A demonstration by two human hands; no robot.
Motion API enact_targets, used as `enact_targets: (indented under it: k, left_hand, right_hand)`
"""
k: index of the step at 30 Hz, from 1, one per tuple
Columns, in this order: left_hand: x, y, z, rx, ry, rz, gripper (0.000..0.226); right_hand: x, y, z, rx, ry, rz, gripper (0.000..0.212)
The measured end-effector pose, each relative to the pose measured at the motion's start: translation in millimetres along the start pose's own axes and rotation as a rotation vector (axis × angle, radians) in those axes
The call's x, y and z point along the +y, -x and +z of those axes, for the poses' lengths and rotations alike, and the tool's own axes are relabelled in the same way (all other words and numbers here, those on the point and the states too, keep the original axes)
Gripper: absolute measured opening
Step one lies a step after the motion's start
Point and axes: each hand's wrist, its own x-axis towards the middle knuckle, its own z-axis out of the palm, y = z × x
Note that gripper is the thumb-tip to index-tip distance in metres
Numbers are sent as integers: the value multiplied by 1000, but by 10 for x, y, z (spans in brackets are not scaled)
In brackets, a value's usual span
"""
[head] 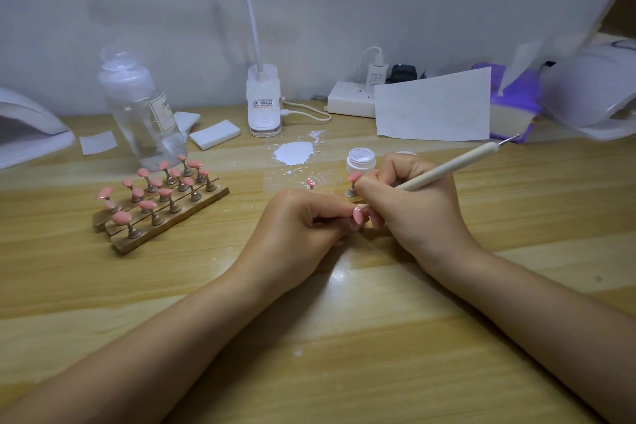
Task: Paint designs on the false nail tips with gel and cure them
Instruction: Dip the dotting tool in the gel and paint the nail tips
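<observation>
Head view: the left hand (303,217) is pinching a pink nail tip (358,215) above the table (344,320). The right hand (413,196) is gripping a dotting pen (447,167), its lower end meeting the tip. A gel jar (361,160) is sitting just behind; the rack (161,203) of tips is standing left.

Dotting tool (447,167): working tip hidden between the fingers of both hands. Stand under the held pink nail tip (358,215): concealed by left hand (296,231). Bottle (144,113) label: too blurred to read. Curing lamps at left edge (27,127) and right edge (595,93): cropped.
</observation>
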Motion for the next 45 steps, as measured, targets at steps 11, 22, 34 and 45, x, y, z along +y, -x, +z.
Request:
enact_targets:
  k: [11,22,34,45]
  left_hand:
    - [1,-4,0,8,3,3,27]
    - [6,1,7,13,21,-7,17]
    - [1,-6,-5,-11,-18,3,23]
    - [3,-2,-6,-15,-22,8,20]
  right_hand:
    - [-2,1,3,-1,1,-5,43]
    - [-25,4,-9,28,-36,17,42]
    - [3,8,0,3,15,-14,53]
    - [0,7,11,-5,15,-20,48]
